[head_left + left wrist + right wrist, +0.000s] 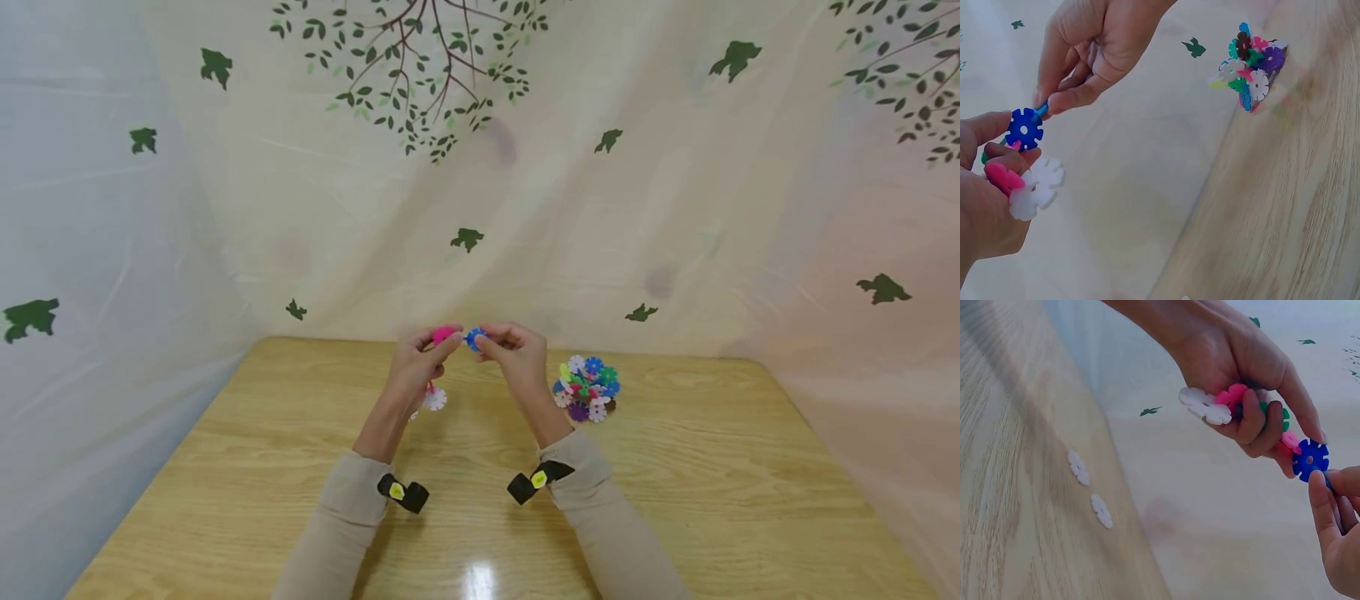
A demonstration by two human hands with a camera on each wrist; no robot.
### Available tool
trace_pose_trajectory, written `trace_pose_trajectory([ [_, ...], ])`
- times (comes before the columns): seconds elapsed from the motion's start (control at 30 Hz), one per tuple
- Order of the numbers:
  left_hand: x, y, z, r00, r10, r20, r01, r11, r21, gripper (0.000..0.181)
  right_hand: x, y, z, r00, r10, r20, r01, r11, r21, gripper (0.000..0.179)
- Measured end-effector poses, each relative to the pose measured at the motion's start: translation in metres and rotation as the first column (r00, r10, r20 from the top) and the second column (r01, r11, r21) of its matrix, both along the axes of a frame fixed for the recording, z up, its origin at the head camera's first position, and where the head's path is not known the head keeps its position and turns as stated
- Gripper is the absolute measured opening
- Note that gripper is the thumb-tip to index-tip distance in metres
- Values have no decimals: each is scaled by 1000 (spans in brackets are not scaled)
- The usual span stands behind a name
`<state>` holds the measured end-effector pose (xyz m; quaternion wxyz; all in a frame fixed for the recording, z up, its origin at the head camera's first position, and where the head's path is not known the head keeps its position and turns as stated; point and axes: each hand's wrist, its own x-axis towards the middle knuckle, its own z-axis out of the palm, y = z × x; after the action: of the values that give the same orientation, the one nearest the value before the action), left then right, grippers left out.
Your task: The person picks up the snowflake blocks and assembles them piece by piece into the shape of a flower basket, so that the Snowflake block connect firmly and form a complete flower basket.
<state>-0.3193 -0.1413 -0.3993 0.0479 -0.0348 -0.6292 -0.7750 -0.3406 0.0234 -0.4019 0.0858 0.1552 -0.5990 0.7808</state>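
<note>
My left hand (408, 367) grips a chain of joined notched plastic discs. In the right wrist view the chain runs from a white disc (1200, 405) past a pink disc (1232, 395), a green disc (1285, 419) and another pink disc (1290, 442) to a dark blue disc (1310, 460). Between thumb and finger my right hand (519, 354) pinches a blue disc (1042, 110), seen nearly edge-on. This disc meets the dark blue one's edge; how deeply they are slotted cannot be told. Fingers cover part of the chain.
A pile of mixed-colour discs (587, 388) sits on the wooden table (712, 467), right of my right hand. Two loose white discs, one nearer (1077, 467) and one beside it (1101, 511), lie flat on the tabletop. Patterned cloth (375, 233) hangs behind the table.
</note>
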Motion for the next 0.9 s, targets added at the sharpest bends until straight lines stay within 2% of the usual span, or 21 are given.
trace_pose_trajectory([
  [0.13,1,0,3,1000,-4,-7,3,999,-34,36,-3,0,-2,999,23,23,-23,999,-28,24],
  [0.23,1,-3,4,997,-78,20,79,996,-44,36,-5,3,-3,997,49,60,-49,999,0,28],
  [0.37,0,-9,4,972,-212,101,215,976,-25,40,-5,7,-2,992,68,102,-74,996,55,29],
  [0.47,0,-11,3,953,-266,146,269,963,-5,43,-5,7,-2,990,73,119,-81,995,65,26],
  [0.6,-1,-13,2,946,-267,183,268,963,23,33,-5,3,-2,988,77,132,-85,995,56,24],
  [0.73,-1,-13,3,953,-230,198,226,973,45,19,-5,-2,0,988,87,131,-93,995,43,21],
  [0.9,-1,-13,5,962,-190,198,184,982,48,13,-6,-5,6,989,105,106,-113,991,75,17],
])
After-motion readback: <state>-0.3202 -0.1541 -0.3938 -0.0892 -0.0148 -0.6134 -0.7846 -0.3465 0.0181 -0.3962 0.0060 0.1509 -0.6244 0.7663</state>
